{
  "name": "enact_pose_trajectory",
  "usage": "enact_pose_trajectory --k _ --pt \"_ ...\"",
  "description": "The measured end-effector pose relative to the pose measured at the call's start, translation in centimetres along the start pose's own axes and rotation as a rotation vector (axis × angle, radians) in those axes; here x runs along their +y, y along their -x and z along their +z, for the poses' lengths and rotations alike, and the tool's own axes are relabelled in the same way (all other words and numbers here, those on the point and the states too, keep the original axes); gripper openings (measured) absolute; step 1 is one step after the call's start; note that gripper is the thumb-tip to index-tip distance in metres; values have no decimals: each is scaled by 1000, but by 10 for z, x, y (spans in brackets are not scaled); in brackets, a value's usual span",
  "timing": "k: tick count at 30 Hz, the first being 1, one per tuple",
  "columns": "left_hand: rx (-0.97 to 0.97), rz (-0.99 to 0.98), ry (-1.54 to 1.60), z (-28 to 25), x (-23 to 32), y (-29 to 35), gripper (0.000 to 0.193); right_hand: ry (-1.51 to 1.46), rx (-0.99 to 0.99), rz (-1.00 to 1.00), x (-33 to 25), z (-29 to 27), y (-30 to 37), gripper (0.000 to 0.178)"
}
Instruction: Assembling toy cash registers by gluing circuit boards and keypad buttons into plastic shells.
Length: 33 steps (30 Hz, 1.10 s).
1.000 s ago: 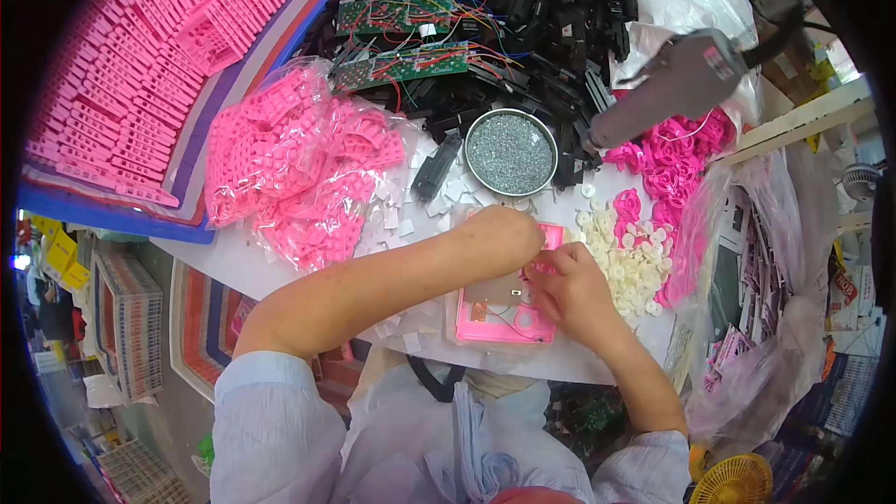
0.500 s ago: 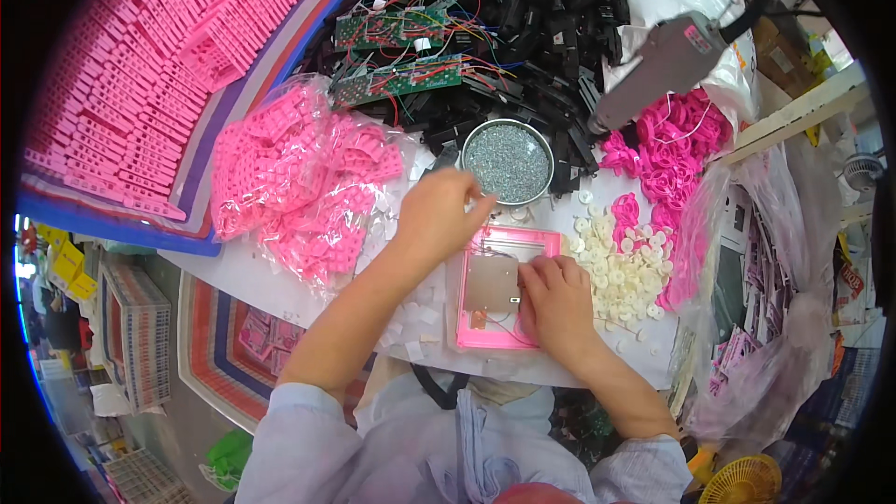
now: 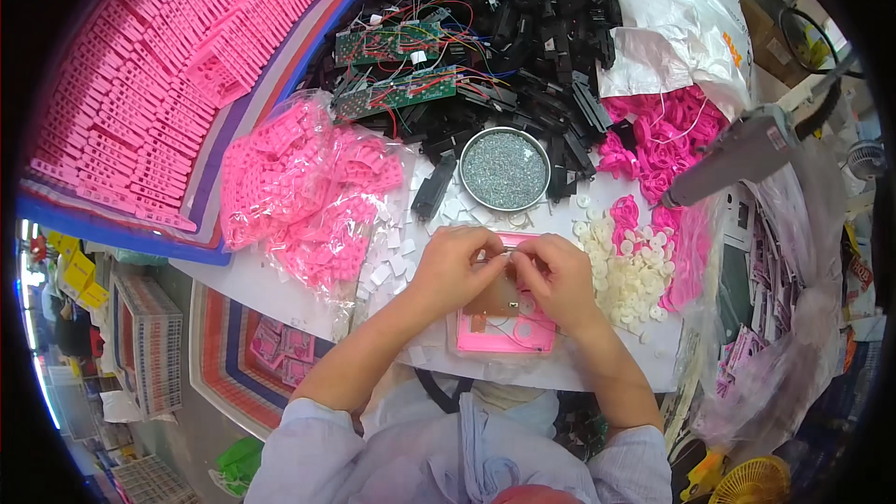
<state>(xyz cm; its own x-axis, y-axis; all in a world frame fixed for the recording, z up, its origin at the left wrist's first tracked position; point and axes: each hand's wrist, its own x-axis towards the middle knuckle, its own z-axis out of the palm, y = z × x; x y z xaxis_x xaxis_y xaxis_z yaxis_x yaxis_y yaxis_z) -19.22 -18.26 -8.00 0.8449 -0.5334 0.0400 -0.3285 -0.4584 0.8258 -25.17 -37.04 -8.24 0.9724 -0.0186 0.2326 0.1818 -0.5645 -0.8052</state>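
Both of our hands now meet over the pink housing (image 3: 504, 327) that lies flat on the worktop (image 3: 280, 271) just in front of us. Half a second ago our left hand (image 3: 455, 266) was stretched out toward the round metal dish of screws (image 3: 504, 168); it has since come back and closed in beside our right hand (image 3: 553, 275). Between the fingertips of the two hands we see a thin metal part, small and hard to make out, held just above the upper edge of the housing. The left grip is pinched on one end of it and the right grip is pinched on the other, fingers pressed together on both sides.

We judge that the reach to the dish fetched this small piece, and that fitting it into the housing is the step now in hand. The brownish board (image 3: 499, 299) sits inside the pink housing, partly covered by our fingers.

Beside the right hand lies a heap of small white discs (image 3: 635, 266); left of the dish, bags of pink parts (image 3: 299, 187); beyond it, black parts and green circuit boards (image 3: 397, 93).
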Motion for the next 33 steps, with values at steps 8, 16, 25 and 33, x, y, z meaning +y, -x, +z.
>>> enact_pose_trajectory --k 8,16,25,33 --pt "117 338 -98 8 -17 6 10 125 8 -168 -6 -9 12 21" --pt "163 545 -232 9 -19 9 17 298 -42 -220 -15 -26 9 39" --pt "107 411 -68 9 -18 13 9 508 81 -51 71 -72 -30 37" --pt "192 241 15 13 -17 20 7 683 66 -54 106 -53 -91 53"
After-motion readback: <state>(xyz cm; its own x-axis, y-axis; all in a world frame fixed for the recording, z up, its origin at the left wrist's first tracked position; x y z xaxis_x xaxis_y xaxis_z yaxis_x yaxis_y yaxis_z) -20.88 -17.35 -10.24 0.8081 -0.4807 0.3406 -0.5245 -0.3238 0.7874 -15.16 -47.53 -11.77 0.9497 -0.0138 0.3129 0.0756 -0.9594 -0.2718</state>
